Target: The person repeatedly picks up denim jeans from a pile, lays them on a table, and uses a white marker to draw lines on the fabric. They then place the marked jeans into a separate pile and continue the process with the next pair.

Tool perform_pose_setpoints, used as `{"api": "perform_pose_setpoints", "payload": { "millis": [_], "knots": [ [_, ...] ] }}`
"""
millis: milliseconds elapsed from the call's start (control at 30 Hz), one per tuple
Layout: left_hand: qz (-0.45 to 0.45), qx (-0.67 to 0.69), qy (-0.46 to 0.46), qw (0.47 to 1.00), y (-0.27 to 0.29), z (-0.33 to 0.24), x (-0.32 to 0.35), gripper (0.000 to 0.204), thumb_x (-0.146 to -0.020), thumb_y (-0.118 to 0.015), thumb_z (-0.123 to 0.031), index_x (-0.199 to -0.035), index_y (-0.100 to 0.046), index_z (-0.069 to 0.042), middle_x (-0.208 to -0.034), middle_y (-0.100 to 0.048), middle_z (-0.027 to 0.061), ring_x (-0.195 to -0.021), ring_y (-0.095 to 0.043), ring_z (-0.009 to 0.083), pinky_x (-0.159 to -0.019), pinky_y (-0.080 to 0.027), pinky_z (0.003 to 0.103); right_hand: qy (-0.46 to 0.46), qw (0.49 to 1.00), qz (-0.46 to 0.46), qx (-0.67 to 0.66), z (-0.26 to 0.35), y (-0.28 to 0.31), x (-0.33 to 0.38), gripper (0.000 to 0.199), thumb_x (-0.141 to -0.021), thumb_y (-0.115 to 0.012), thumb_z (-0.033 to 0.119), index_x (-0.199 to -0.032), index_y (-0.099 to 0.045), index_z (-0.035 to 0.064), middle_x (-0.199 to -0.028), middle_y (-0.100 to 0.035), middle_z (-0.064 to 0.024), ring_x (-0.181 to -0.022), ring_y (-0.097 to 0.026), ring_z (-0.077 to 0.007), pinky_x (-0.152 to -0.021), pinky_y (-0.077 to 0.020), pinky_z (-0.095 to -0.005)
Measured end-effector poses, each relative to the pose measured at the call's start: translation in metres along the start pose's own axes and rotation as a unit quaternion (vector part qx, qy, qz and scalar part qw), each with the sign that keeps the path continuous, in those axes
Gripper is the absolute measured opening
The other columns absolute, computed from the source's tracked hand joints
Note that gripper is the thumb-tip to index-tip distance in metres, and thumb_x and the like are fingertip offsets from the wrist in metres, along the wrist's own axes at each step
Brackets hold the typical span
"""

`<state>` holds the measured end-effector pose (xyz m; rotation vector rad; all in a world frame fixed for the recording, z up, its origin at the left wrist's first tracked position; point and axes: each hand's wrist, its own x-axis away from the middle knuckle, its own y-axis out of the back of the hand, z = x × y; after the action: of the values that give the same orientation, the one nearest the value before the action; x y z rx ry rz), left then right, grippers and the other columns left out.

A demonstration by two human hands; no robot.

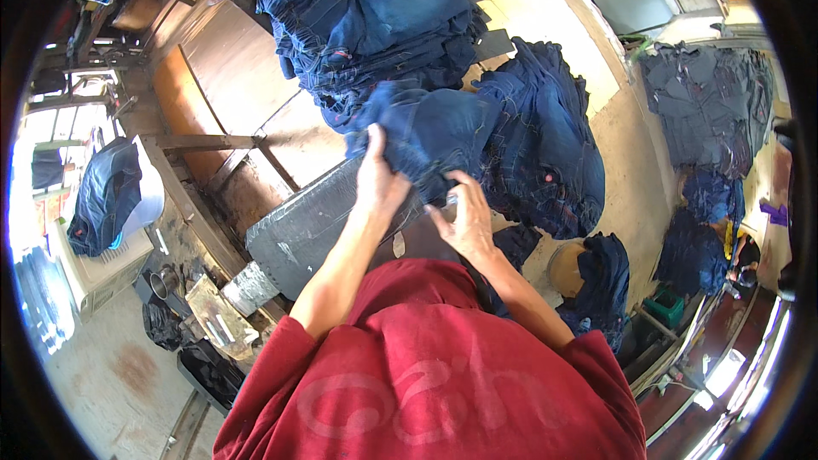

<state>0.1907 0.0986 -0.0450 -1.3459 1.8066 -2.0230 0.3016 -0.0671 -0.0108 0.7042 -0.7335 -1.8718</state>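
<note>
My left grip [379, 175] pinches a fold of the denim garment [443, 132]; right grip [464, 217] is pressed shut on its edge w/ fabric btwn fingers. I'd judge it soft, floppy, fairly heavy, so best held at seams. Dark blue w/ pale stitching, it's draped over the grey worktop [315, 230] just beyond both grips, denim stack [366, 17] farther out.

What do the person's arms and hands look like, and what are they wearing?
Both forearms are bare, reaching out of loose dark red short sleeves of a shirt with a faint paler swirl marking. The left hand and right hand are gloveless; no watch or rings are visible.
</note>
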Motion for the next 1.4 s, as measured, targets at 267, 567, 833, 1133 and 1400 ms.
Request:
{"api": "perform_pose_setpoints", "payload": {
  "millis": [267,567,833,1133,1400],
  "knots": [
    [-0.154,-0.107,-0.058,0.981,0.081,-0.139,0.172,0.076,-0.111,-0.050,-0.061,-0.159,-0.050,-0.002,-0.160,-0.057,0.0179,-0.146,-0.056,0.0368,-0.126,-0.041,0.057,-0.102,0.811,0.467,-0.339,0.099,-0.063,0.020,0.044,-0.092,-0.085,0.032,-0.120,-0.066,0.0036,-0.105,-0.074,-0.0103,-0.089,-0.074,-0.0268,-0.081,-0.0603,-0.0421],
    [-0.148,-0.644,0.129,0.739,0.155,-0.186,0.300,0.046,-0.090,-0.091,-0.017,-0.130,-0.076,-0.001,-0.119,-0.081,0.0045,-0.106,-0.069,0.0138,-0.102,-0.053,0.036,-0.265,0.708,0.325,-0.569,0.079,-0.070,0.004,0.024,-0.109,-0.068,0.033,-0.110,-0.061,0.0099,-0.130,-0.076,-0.0158,-0.110,-0.074,-0.0243,-0.093,-0.0580,-0.0412],
    [-0.278,-0.808,-0.337,0.397,0.042,-0.260,0.218,0.054,-0.090,-0.089,-0.029,-0.131,-0.067,0.000,-0.120,-0.073,0.0223,-0.115,-0.072,0.0394,-0.099,-0.059,0.046,-0.251,0.914,0.317,-0.034,0.060,-0.023,0.001,0.037,-0.118,-0.044,0.041,-0.124,-0.053,0.0054,-0.100,-0.075,-0.0256,-0.093,-0.075,-0.0467,-0.081,-0.0576,-0.0553],
    [0.025,-0.930,-0.033,0.366,0.072,-0.170,-0.005,0.085,-0.092,-0.064,-0.081,-0.090,-0.075,0.003,-0.082,-0.075,0.0267,-0.084,-0.076,0.0476,-0.081,-0.062,0.051,0.015,0.993,0.096,-0.060,0.142,-0.095,-0.008,0.020,-0.098,-0.079,0.012,-0.116,-0.073,0.0058,-0.092,-0.080,-0.0091,-0.071,-0.076,-0.0264,-0.061,-0.0595,-0.0381],
    [0.079,-0.857,-0.299,0.411,0.115,-0.184,-0.050,0.053,-0.099,-0.072,-0.057,-0.101,-0.066,-0.005,-0.070,-0.071,0.0204,-0.065,-0.073,0.0401,-0.061,-0.058,0.049,0.101,0.991,0.065,0.052,0.142,-0.150,-0.033,0.014,-0.091,-0.080,0.007,-0.104,-0.077,0.0099,-0.069,-0.066,-0.0015,-0.056,-0.064,-0.0192,-0.052,-0.0535,-0.0337]
  ]
}}
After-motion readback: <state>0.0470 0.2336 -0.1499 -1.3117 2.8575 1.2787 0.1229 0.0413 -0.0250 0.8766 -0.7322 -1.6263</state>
